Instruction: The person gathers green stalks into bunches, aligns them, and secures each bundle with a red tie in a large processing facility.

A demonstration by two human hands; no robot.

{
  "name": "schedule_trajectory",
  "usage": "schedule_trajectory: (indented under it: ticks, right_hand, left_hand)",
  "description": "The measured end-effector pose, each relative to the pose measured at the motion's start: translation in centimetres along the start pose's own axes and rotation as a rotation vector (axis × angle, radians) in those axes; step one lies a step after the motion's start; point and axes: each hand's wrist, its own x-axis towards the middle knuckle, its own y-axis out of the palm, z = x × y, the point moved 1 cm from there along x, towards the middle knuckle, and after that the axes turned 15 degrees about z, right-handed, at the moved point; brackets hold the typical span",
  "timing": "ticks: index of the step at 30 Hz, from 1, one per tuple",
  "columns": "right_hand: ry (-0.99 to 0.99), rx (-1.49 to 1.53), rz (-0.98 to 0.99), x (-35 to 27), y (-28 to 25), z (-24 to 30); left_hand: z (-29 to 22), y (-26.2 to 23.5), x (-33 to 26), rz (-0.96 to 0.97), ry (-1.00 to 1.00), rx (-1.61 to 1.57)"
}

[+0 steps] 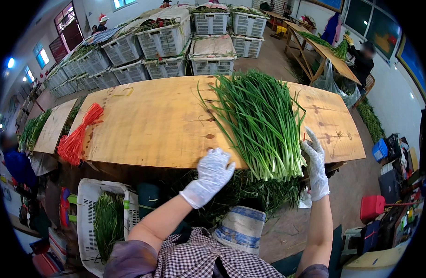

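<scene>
A broad pile of green chives (pixel 261 123) lies on the wooden table (pixel 153 125), its pale cut ends lined up toward the near edge and its leaf tips pointing away. My right hand (pixel 316 164), in a thin white glove, is at the right side of the pale ends, fingers apart. By its fingertips shows a small red strip (pixel 304 136); whether the hand touches it, I cannot tell. My left hand (pixel 212 175), gloved alike, is over the near table edge left of the chives, thumb apart and nothing seen in it. A bunch of red ties (pixel 81 134) lies at the table's left end.
Below left stands a white crate (pixel 88 222) with loose greens. Under the table's near edge lie leafy scraps (pixel 278 192). Stacked white crates (pixel 164 41) fill the far side. A person (pixel 361 60) works at another table (pixel 333 60) at the far right; another person (pixel 18 160) is at far left.
</scene>
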Motion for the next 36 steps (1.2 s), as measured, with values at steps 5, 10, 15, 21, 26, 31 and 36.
schedule_trajectory:
  ticks: [5, 10, 15, 21, 26, 31, 36]
  right_hand:
    - [0.002, -0.032, -0.039, 0.6, 0.1, -1.3]
    - [-0.073, -0.026, 0.008, 0.7, -0.6, -3.1]
    - [-0.06, -0.032, -0.004, 1.0, -1.6, -3.9]
    - [-0.031, -0.057, -0.028, 0.4, 0.2, -2.0]
    - [-0.017, -0.074, -0.047, 0.3, 0.3, -1.7]
    - [-0.061, -0.066, -0.091, 0.5, -1.2, -2.1]
    - [-0.076, -0.043, -0.148, 2.4, -0.7, -1.2]
  left_hand:
    - [-5.0, 3.1, 1.2, 0.094, -0.058, -0.31]
    - [-6.3, 5.4, 2.9, -0.109, -0.03, -0.607]
    - [-2.2, 4.1, 5.5, -0.212, 0.063, -0.614]
    - [-1.0, 4.4, 8.3, -0.264, -0.281, -0.576]
    - [1.4, 3.5, 10.2, 0.104, -0.254, -0.446]
    - [0.5, 1.5, 6.7, 0.201, -0.235, -0.599]
    - [-0.9, 2.9, 7.5, -0.014, -0.323, -1.501]
